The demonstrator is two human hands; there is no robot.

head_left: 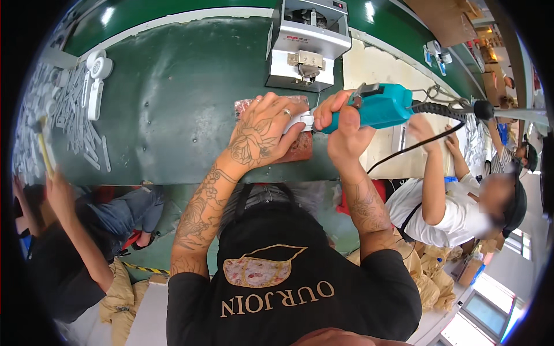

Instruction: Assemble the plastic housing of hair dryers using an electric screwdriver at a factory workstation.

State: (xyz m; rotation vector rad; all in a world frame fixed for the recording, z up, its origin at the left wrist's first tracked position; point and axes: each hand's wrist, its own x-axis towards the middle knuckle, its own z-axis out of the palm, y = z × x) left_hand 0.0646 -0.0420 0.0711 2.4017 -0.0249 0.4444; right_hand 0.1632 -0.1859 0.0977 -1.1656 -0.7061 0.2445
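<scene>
My right hand (350, 124) is wrapped round a teal electric screwdriver (384, 106), which lies nearly level with its cable running off to the right. Its front end meets a small white plastic part (296, 120). My left hand (262, 131) presses that part down, fingers bent over it and thumb along its near side, so most of the part is hidden. Under the left hand lies a reddish, mottled block (300, 151) on the green bench top (196, 109).
A silver screw feeder (309, 52) stands just beyond my hands. Loose white plastic parts (75, 109) are heaped at the left, where a co-worker's hand holds a yellow-handled hammer (45, 147). On the right, a co-worker in a white shirt (444, 207) reaches over the bench.
</scene>
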